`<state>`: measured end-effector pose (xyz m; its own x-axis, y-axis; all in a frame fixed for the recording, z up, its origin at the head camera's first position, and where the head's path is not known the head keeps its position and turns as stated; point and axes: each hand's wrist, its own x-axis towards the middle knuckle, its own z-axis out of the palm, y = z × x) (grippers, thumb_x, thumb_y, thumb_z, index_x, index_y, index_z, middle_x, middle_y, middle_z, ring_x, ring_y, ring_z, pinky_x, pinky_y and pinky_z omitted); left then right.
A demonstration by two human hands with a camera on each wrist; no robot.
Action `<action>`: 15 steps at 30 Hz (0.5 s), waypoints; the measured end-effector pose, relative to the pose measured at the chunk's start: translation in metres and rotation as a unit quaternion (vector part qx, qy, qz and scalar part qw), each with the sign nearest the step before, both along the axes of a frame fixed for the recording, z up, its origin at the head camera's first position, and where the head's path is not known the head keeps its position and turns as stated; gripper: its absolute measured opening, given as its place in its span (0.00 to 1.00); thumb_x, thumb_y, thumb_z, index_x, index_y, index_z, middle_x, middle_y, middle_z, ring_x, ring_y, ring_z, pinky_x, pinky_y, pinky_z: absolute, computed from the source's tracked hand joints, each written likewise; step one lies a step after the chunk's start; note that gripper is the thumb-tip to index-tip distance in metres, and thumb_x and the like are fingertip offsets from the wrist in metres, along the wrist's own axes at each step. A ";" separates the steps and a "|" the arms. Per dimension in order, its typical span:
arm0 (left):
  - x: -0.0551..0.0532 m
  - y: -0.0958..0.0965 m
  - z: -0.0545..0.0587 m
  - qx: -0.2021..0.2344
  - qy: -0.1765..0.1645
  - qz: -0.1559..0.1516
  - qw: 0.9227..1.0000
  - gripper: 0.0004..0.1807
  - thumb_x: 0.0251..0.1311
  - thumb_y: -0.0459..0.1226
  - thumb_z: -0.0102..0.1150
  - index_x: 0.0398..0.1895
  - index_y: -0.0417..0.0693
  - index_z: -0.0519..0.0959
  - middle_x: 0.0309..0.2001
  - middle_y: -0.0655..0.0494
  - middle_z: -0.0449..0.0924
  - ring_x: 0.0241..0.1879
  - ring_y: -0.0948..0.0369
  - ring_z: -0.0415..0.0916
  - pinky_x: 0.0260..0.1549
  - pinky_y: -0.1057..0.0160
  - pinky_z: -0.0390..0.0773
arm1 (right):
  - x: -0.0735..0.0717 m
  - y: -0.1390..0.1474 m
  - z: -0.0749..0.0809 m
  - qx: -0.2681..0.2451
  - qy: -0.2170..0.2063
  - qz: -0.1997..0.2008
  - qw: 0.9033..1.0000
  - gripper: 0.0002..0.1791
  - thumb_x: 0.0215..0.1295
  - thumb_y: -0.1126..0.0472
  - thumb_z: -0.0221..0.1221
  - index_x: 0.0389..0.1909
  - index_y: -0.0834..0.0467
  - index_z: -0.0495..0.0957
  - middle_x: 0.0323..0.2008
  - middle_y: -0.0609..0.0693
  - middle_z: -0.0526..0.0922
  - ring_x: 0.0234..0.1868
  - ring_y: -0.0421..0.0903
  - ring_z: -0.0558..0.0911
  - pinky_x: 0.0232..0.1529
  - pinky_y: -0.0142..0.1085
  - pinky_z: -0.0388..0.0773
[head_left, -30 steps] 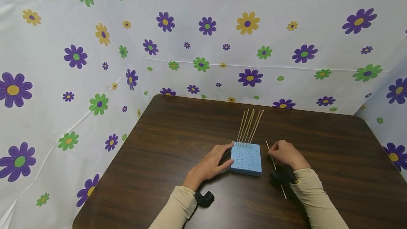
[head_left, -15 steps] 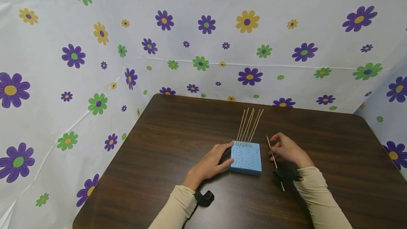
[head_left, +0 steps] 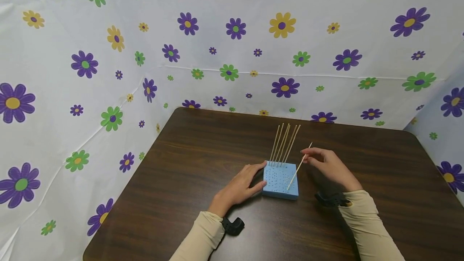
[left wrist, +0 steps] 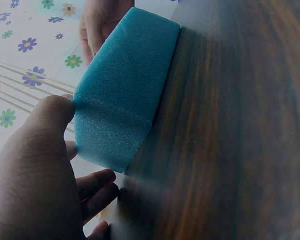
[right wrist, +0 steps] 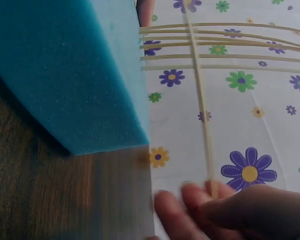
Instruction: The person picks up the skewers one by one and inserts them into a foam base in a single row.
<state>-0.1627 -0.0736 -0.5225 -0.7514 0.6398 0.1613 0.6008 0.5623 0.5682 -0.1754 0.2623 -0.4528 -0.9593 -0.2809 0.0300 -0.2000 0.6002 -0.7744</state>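
Observation:
A light blue foam block (head_left: 280, 180) with many small holes in its top lies on the table. Several bamboo skewers (head_left: 282, 144) stand in a row along its far edge. My left hand (head_left: 236, 186) rests against the block's left side, thumb and index finger apart and touching it. Between the thumb and fingertips of my right hand (head_left: 330, 167) a single skewer (head_left: 299, 168) is pinched near its upper end. It slants down to the left, its lower end over the block's front right part. I cannot tell if that end touches the foam.
The dark wood-grain table (head_left: 181, 196) extends around the block. A white flower-print sheet (head_left: 203, 92) hangs behind it and at both sides. Black camera mounts (head_left: 233, 226) sit on both wrists.
My right hand has turned the skewer from a tilt beside the block to a slant across its front right, moving slightly up. The left hand and block have stayed put.

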 end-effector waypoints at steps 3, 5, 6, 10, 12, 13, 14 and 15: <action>0.000 0.000 0.000 0.000 -0.006 0.001 1.000 0.36 0.80 0.56 0.46 0.85 0.60 0.53 0.79 0.58 0.62 0.77 0.58 0.62 0.73 0.50 0.70 | 0.001 0.000 0.003 0.007 0.032 -0.030 0.999 0.18 0.75 0.62 0.61 0.61 0.65 0.81 0.49 0.60 0.88 0.46 0.48 0.87 0.45 0.21 0.79; 0.001 0.000 0.000 0.000 -0.010 0.002 1.000 0.36 0.80 0.56 0.46 0.85 0.61 0.53 0.80 0.59 0.62 0.77 0.59 0.62 0.73 0.50 0.69 | 0.002 0.000 0.005 -0.011 0.041 -0.044 0.998 0.17 0.75 0.61 0.62 0.59 0.64 0.81 0.48 0.61 0.89 0.44 0.45 0.88 0.44 0.22 0.81; 0.001 0.000 0.000 0.000 -0.010 0.002 1.000 0.36 0.80 0.56 0.45 0.85 0.61 0.53 0.80 0.59 0.62 0.77 0.59 0.62 0.73 0.50 0.69 | 0.002 -0.001 0.005 -0.023 0.044 -0.049 0.998 0.17 0.76 0.60 0.62 0.58 0.64 0.82 0.48 0.61 0.89 0.43 0.42 0.88 0.44 0.23 0.82; 0.000 0.000 -0.001 0.000 -0.013 0.002 1.000 0.36 0.80 0.56 0.46 0.85 0.60 0.53 0.80 0.59 0.61 0.77 0.59 0.61 0.74 0.50 0.69 | 0.003 -0.003 0.007 -0.056 0.058 -0.060 0.995 0.16 0.79 0.56 0.58 0.56 0.63 0.83 0.41 0.59 0.89 0.38 0.42 0.89 0.44 0.23 0.82; 0.000 0.000 -0.001 0.000 -0.013 0.002 1.000 0.36 0.80 0.55 0.47 0.84 0.60 0.53 0.80 0.58 0.62 0.77 0.59 0.61 0.74 0.50 0.69 | 0.003 -0.005 0.007 -0.064 0.069 -0.067 0.993 0.17 0.79 0.54 0.57 0.55 0.62 0.83 0.38 0.58 0.88 0.37 0.43 0.87 0.43 0.25 0.82; 0.000 0.000 -0.001 0.000 -0.013 0.002 1.000 0.36 0.79 0.55 0.47 0.84 0.60 0.53 0.80 0.59 0.62 0.77 0.59 0.62 0.74 0.50 0.68 | 0.004 -0.005 0.007 -0.066 0.073 -0.070 0.993 0.17 0.79 0.53 0.57 0.55 0.61 0.84 0.37 0.57 0.88 0.36 0.43 0.87 0.43 0.25 0.82; 0.000 0.000 -0.001 0.000 -0.013 0.002 1.000 0.36 0.79 0.55 0.47 0.85 0.60 0.53 0.80 0.59 0.62 0.77 0.59 0.62 0.74 0.50 0.68 | 0.004 -0.006 0.007 -0.071 0.076 -0.072 0.992 0.17 0.79 0.53 0.57 0.55 0.60 0.84 0.37 0.56 0.87 0.37 0.44 0.86 0.43 0.25 0.81; 0.000 0.000 0.000 0.000 -0.013 0.002 1.000 0.36 0.80 0.55 0.47 0.85 0.61 0.53 0.80 0.59 0.62 0.77 0.59 0.62 0.74 0.50 0.68 | 0.005 -0.007 0.007 -0.078 0.076 -0.074 0.991 0.16 0.79 0.53 0.58 0.54 0.60 0.84 0.37 0.54 0.87 0.37 0.43 0.85 0.42 0.26 0.81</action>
